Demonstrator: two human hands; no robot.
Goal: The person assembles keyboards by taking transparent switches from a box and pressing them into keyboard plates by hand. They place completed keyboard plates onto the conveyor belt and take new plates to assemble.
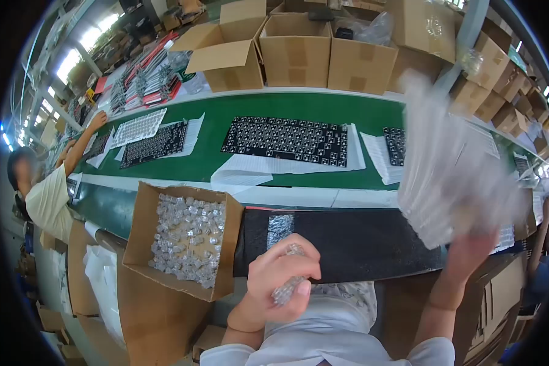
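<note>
My left hand (280, 277) is closed round several small clear plastic pieces (285, 291) above the near edge of a black mat (354, 244). To its left, a cardboard box (226, 244) holds many similar clear pieces (189, 238). My right hand (476, 232), smeared by motion, is raised at the right with a translucent white sheet or stack of sheets (433, 171) in its grip. Blur hides the exact kind of sheet. Beyond the mat, a black keyboard circuit board (287, 140) lies on white wrapping sheet (244, 171) on the green conveyor belt (213, 122).
More boards, such as one at the left (155, 145) and one partly hidden at the right (394, 146), lie along the belt. Open cardboard boxes (296, 58) line its far side. A co-worker (49, 195) reaches over the belt at the far left.
</note>
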